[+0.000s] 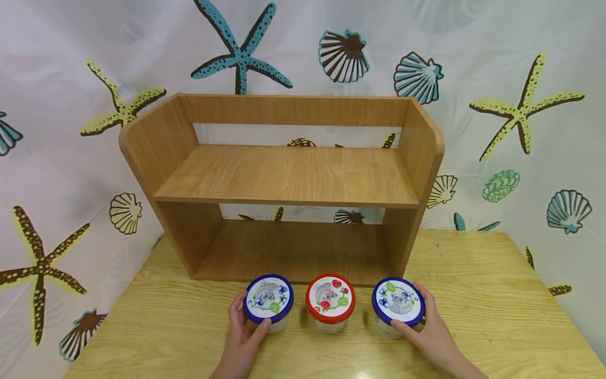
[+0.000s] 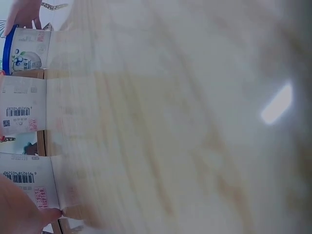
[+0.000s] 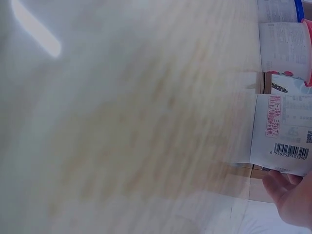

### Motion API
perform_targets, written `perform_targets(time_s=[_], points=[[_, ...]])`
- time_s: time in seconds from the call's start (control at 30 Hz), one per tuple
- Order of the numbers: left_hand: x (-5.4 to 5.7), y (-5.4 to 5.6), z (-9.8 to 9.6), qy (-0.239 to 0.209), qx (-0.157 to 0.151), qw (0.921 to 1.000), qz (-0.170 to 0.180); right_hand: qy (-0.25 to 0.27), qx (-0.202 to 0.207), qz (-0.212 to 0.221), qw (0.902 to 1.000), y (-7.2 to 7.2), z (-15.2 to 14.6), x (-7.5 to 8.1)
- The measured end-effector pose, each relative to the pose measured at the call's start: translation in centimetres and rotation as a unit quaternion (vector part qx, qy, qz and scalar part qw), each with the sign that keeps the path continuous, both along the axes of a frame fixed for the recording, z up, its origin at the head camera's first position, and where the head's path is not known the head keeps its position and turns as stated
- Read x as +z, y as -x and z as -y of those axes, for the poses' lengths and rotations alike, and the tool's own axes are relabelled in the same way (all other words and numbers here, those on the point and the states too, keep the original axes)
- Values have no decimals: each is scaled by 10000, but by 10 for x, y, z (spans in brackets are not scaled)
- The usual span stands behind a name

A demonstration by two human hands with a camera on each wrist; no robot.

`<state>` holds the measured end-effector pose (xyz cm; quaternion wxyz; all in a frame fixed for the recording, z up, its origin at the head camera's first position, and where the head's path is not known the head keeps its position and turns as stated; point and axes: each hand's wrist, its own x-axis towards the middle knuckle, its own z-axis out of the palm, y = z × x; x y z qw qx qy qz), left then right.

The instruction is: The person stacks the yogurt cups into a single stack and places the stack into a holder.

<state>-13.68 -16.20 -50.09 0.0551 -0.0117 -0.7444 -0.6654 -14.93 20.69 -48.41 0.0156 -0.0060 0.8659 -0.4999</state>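
Observation:
Three lidded plastic cups stand in a row on the table, in front of the shelf. My left hand (image 1: 240, 337) holds the left cup (image 1: 268, 300), which has a blue lid with blueberries printed on it, thumb on the near side and fingers on the outer side. With my right hand (image 1: 433, 329) I grip the right blue-lidded cup (image 1: 399, 301) the same way, from its outer side. Between them a red-lidded cup (image 1: 330, 299) with strawberries on its lid is touched by neither hand. Both wrist views show barcodes on the cup labels (image 2: 19, 178) (image 3: 291, 150).
A two-tier wooden shelf (image 1: 289, 173) stands right behind the cups, its front edge close to them. The light wood table (image 1: 478, 305) extends to both sides. A white cloth (image 1: 492, 31) printed with starfish and shells hangs at the back.

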Motion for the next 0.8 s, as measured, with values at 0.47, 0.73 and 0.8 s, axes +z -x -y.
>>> perform_targets(time_s=[0.47,0.73,0.8], points=[[1,0,-1,-34,104,9999,105,-44,3,-67,10000,2,-3,-3],[1,1,0,-99,88,9999,42,22,-2,-189,9998,4,-7,6],[1,1,0,-127,86,9999,37,33,20,-375,9993,4,-7,10]])
